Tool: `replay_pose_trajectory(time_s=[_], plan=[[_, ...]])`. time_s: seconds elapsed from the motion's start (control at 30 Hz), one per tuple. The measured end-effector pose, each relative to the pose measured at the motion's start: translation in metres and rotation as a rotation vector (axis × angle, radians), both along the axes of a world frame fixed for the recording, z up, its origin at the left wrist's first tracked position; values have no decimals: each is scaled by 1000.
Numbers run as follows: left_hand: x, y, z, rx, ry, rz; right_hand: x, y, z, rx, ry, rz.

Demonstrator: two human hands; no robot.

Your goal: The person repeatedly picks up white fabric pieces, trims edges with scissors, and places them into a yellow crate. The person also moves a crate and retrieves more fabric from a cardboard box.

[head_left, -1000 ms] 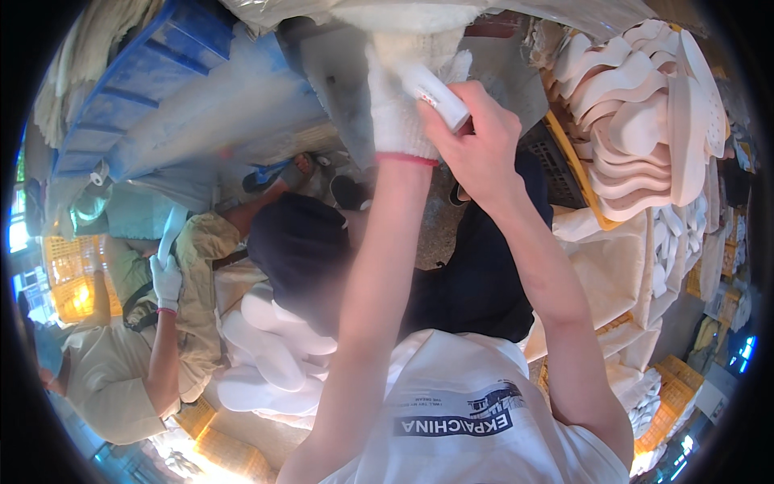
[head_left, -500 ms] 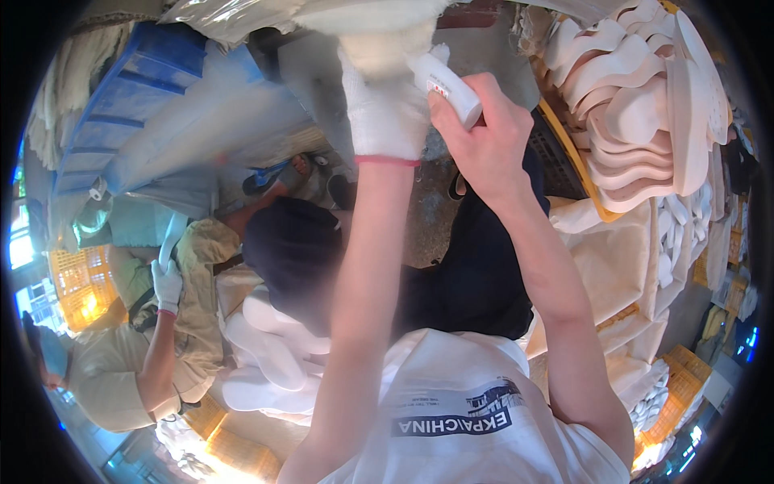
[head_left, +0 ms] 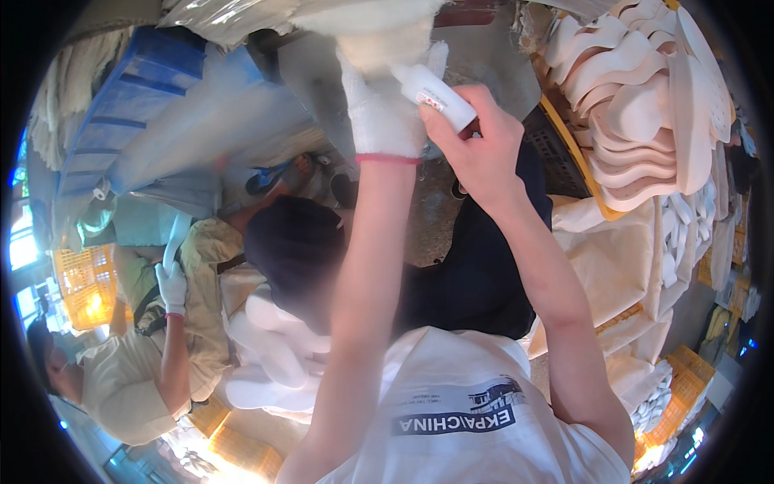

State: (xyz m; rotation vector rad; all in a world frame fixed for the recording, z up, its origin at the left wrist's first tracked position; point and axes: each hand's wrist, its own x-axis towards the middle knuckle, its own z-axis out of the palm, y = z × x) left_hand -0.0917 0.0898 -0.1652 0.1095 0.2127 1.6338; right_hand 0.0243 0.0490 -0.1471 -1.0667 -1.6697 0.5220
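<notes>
My right hand (head_left: 486, 135) is bare and closed round a small white squeeze bottle (head_left: 442, 98) with red print. The bottle lies tilted, its narrow tip pointing up and left over my left hand (head_left: 383, 117). That hand wears a white knit glove with a red cuff and is stretched out ahead of me. One gloved digit sticks up on its right side. A pale, blurred thing (head_left: 385, 44) covers the other fingers, so whether they grip anything is hidden.
A yellow-rimmed crate (head_left: 568, 141) heaped with pale, curved sole-shaped pieces (head_left: 637, 121) stands at the right. White sole-like pieces (head_left: 270, 347) lie by my left arm. At the left sits a co-worker (head_left: 133, 379) wearing a white glove, near a blue ribbed panel (head_left: 133, 89).
My right hand has shifted slightly left and down. The bottle has moved left over the glove and lies flatter. The co-worker's head and torso have shifted a little.
</notes>
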Motion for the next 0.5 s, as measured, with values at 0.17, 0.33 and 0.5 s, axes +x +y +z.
replay_pose_trajectory(time_s=[0.17,0.33,0.5], plan=[[-1,-3,5,24,53,-4,-16,8,7,176,-33,18],[-1,-1,4,38,55,11,-18,9,15,215,-83,37],[-2,1,-1,52,97,40,-15,10,15,229,-117,11]])
